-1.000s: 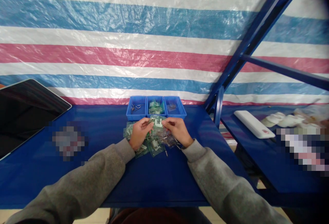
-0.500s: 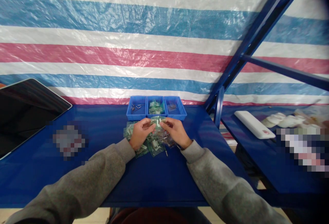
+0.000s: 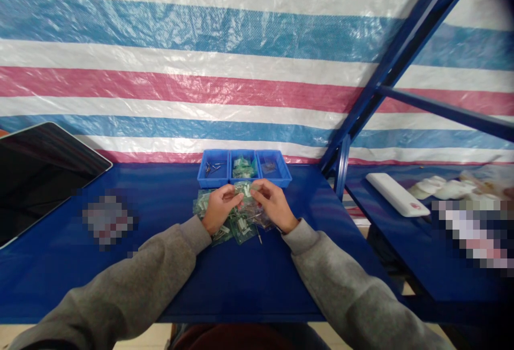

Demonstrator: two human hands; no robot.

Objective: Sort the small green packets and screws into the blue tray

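Observation:
Between my two hands is a small clear greenish plastic bag (image 3: 242,187) with whitish parts inside. My left hand (image 3: 219,206) pinches its left side, fingers closed. On the right side, my right hand (image 3: 274,204) holds it between thumb and fingers. Beneath both hands lies a pile of similar greenish bags (image 3: 244,229) with small metal and white parts in them. A thin metal pin (image 3: 259,238) sticks out at the near edge of the pile. Just beyond the hands stand three joined blue bins: the left bin (image 3: 214,183) holds loose metal pins, the middle one greenish bags (image 3: 244,168), the right one a few small pieces (image 3: 269,167).
A dark flat screen (image 3: 44,173) lies at the left of the blue table (image 3: 249,291), near a blurred-out item (image 3: 107,220). Blue metal posts (image 3: 341,170) rise on the right. Beyond them, a second table carries a white power bank (image 3: 397,195) and pale wrapped things (image 3: 445,187).
The bag between my hands has tilted slightly, and my right fingers have shifted a little on it. Everything else stays where it was.

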